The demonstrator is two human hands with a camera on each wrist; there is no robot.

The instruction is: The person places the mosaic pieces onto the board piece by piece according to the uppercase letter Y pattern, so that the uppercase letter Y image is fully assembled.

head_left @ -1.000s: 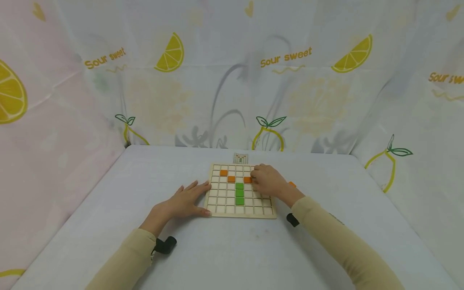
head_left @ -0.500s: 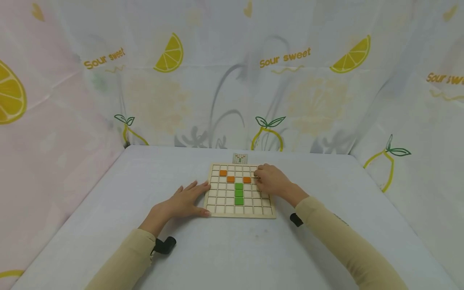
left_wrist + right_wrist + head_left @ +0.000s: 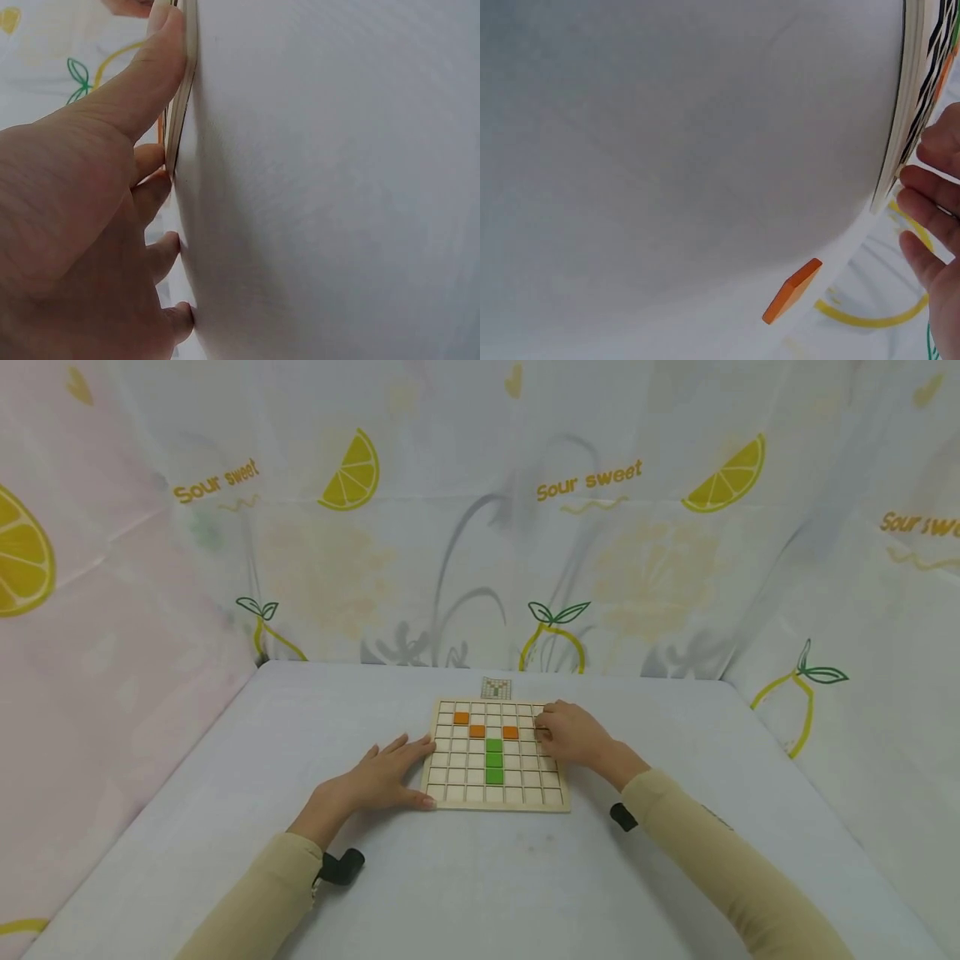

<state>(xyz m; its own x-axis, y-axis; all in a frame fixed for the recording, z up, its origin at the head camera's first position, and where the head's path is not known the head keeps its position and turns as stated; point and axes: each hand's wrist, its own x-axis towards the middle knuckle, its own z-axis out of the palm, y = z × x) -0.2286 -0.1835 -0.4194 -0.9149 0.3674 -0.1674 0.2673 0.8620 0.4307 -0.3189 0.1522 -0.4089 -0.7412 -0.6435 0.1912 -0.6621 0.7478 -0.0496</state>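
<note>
A wooden grid board [image 3: 517, 807] lies on the white table. Two orange tiles show on its left, one of them an orange tile [image 3: 462, 718] near the back corner, and a third orange tile [image 3: 510, 732] sits right of the middle. Several green tiles [image 3: 494, 760] form a column below them. My left hand [image 3: 375, 781] rests against the board's left edge, fingers spread and thumb at the near corner. Over the right edge hovers my right hand [image 3: 576, 735], fingers loosely bent, nothing showing between them. A loose orange tile [image 3: 791, 291] lies beyond it on the table.
Behind the board lies a small pattern card [image 3: 496, 688] showing a coloured grid. White printed cloth walls [image 3: 480, 543] enclose the back and sides of the table. Black camera mounts [image 3: 343, 867] stick out under both wrists.
My right hand has drawn back rightward across the board, uncovering squares beside the right orange tile. It now hides the loose orange tile in the head view. My left hand stays put.
</note>
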